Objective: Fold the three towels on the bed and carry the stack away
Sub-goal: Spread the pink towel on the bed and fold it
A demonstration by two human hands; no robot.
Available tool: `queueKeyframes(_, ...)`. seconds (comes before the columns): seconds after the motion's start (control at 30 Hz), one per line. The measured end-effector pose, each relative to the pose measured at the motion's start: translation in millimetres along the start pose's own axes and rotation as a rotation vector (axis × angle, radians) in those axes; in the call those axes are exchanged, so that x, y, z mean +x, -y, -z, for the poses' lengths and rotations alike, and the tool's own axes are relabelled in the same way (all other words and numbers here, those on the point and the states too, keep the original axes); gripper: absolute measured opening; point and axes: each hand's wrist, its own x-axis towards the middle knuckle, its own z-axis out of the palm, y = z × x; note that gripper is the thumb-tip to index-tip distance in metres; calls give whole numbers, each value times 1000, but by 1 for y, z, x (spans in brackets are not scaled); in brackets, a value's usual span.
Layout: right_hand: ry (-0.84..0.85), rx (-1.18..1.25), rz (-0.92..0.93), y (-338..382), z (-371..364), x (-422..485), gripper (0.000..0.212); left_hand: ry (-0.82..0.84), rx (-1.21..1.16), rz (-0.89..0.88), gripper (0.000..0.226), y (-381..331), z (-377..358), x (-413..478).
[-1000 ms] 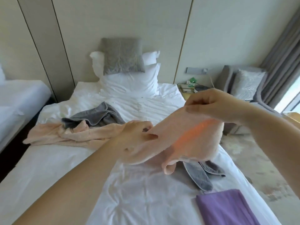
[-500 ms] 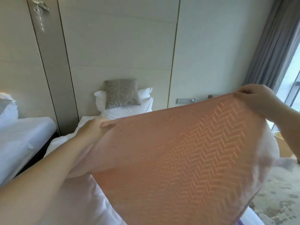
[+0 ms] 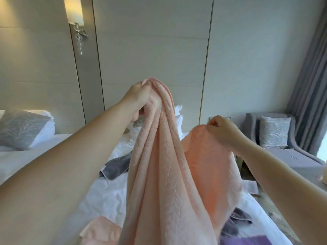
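A large peach towel hangs in the air over the white bed. My left hand grips its bunched top edge, raised high. My right hand pinches another part of the towel's edge, lower and to the right. A grey towel lies crumpled on the bed behind the hanging one. A second grey towel shows at the lower right. More peach cloth lies on the sheet at the bottom, and a purple cloth sits at the bottom edge.
A second bed with a grey cushion stands at the left. A grey sofa with a cushion stands at the right by the curtain. A wall lamp glows at the upper left. Patterned floor shows right of the bed.
The towel was spread wide between both hands; now my left hand has risen with a bunched edge, my right hand has dropped, and the towel hangs in long folds.
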Motion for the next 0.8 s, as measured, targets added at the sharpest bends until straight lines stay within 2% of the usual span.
queueKeyframes(0.07,-19,66,-25,-1,-1,-2,14,93,23,25,28,-1,1,-6)
queueKeyframes(0.17,-40,138,-9,5,-1,-11,27,172,-6,83,30,-1,-1,-18)
queueKeyframes(0.27,55,280,0,23,-7,-29,34,217,-127,120,30,0,-9,-26)
queueKeyframes(0.33,130,362,33,32,-16,-43,26,240,-176,139,30,1,-16,-30)
queueKeyframes(0.37,148,353,63,35,-21,-49,23,253,-196,145,31,2,-20,-32)
queueKeyframes(0.5,36,144,140,42,-37,-60,50,317,-242,127,25,5,-34,-43)
queueKeyframes(0.6,-22,183,103,45,-42,-57,48,422,-258,88,21,11,-33,-44)
queueKeyframes(0.7,51,244,102,41,-45,-58,48,446,-22,-3,28,28,-17,-42)
queueKeyframes(0.8,160,328,77,37,-43,-60,44,620,247,-14,34,58,-10,-52)
